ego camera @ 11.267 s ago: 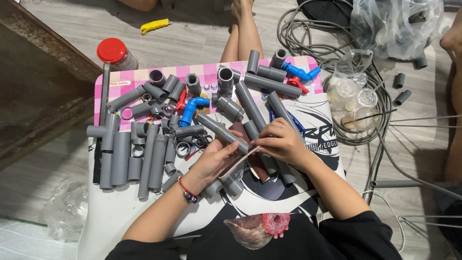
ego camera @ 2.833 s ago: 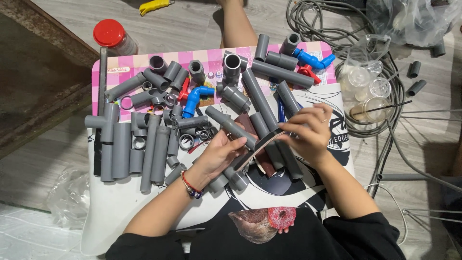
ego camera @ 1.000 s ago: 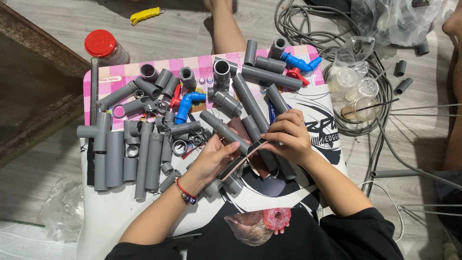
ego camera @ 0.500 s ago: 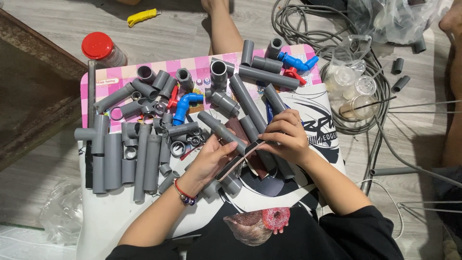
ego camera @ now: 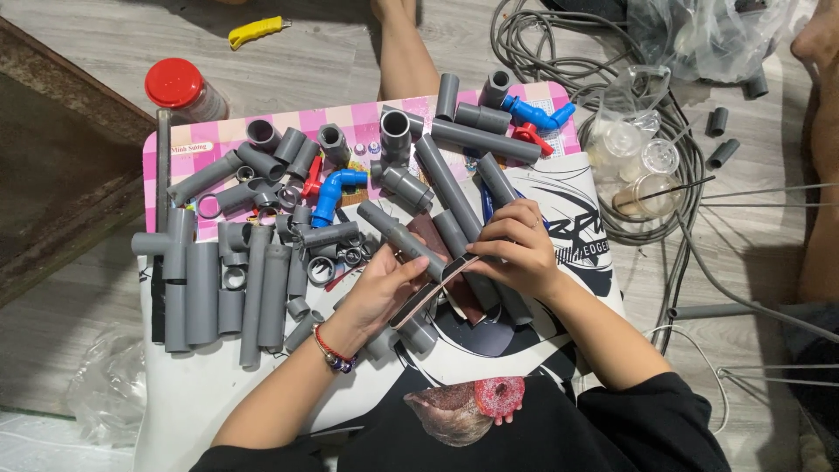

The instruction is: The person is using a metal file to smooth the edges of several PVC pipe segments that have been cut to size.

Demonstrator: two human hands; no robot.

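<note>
Both hands, left hand (ego camera: 377, 293) & right hand (ego camera: 517, 255), hold sandpaper strip (ego camera: 434, 285) round grey pipe (ego camera: 404, 240).

The floor (ego camera: 79, 288) is made of grey wood planks. A small low table (ego camera: 262, 127) with pink squares on top sits on it. A dark rusty metal frame (ego camera: 70, 175) (old-looking) lies at the left. Light is soft.
</note>
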